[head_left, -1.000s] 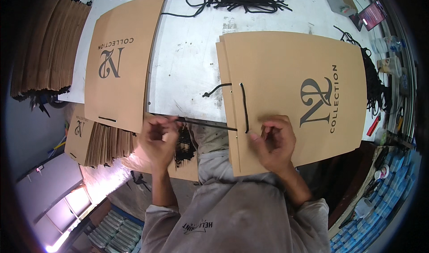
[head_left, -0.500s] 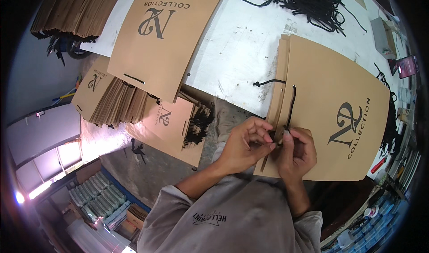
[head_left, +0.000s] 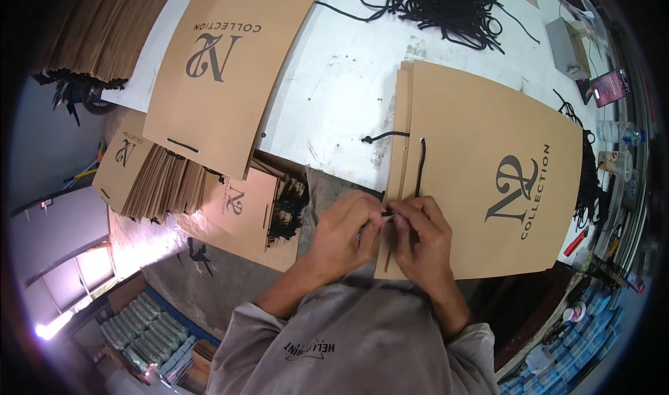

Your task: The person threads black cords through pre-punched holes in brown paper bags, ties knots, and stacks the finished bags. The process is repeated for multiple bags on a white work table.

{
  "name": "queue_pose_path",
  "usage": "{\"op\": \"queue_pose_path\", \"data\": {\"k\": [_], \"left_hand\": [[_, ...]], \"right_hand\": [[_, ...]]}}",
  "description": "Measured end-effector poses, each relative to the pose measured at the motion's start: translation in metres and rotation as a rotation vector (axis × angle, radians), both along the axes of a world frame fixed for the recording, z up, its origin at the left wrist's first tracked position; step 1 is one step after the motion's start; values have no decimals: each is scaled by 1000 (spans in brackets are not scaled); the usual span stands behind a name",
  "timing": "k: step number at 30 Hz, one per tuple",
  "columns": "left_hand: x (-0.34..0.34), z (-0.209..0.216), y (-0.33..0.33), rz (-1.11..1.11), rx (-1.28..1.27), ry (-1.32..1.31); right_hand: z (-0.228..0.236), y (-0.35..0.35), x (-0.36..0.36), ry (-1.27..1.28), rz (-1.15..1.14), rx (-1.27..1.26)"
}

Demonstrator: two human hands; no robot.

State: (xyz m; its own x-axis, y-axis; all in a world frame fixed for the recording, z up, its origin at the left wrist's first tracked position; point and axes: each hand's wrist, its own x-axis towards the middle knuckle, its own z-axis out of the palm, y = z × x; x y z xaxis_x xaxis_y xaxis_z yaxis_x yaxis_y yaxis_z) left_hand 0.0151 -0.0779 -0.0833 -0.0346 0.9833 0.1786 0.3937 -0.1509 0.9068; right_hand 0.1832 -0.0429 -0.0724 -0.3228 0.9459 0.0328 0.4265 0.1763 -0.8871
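A brown paper bag [head_left: 460,123] with black lettering lies on the right, atop others at the table's near edge. A black cord [head_left: 421,168] runs from a hole in its top panel down to my fingers. My left hand [head_left: 341,234] and my right hand [head_left: 424,241] meet at the bag's left edge, both closed in a pinch on the cord. My fingers hide most of the cord's end there. Another cord end with a knot [head_left: 367,139] sticks out to the left, beyond my hands, over the white table [head_left: 327,102].
A tangle of black cords [head_left: 446,8] lies at the far side. More brown bags [head_left: 223,53] rest on the left, with bundled bags [head_left: 167,186] below and a tall stack [head_left: 104,29] at far left. A phone [head_left: 609,87] and a red tool [head_left: 575,242] are at the right.
My hands have drawn closer together, and the pinch on the cord is tighter. The whole view has shifted, so the bags and table appear further left.
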Motion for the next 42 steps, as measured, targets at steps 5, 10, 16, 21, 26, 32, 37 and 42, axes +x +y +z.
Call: {"op": "queue_pose_path", "data": {"k": [5, 10, 16, 21, 26, 32, 37, 42], "left_hand": [[1, -3, 14, -57, 108, -155], [16, -23, 8, -52, 85, -289], [32, -30, 2, 93, 142, -320], [11, -12, -7, 63, -72, -424], [-18, 27, -27, -81, -8, -490], [-25, -7, -26, 103, -201, -411], [-26, -14, -21, 249, -146, -382], [-37, -15, -18, 402, -78, -330]], "right_hand": [[8, 8, 17, 73, 140, -187], [-7, 5, 32, 392, -15, -520], [2, 4, 26, 379, -26, -508], [4, 10, 13, 80, 155, -137], [-15, 16, 8, -189, 186, 346], [24, 101, 55, -178, 285, 153], [42, 208, 134, -922, -6, 287], [72, 242, 178, -575, -141, 698]]}}
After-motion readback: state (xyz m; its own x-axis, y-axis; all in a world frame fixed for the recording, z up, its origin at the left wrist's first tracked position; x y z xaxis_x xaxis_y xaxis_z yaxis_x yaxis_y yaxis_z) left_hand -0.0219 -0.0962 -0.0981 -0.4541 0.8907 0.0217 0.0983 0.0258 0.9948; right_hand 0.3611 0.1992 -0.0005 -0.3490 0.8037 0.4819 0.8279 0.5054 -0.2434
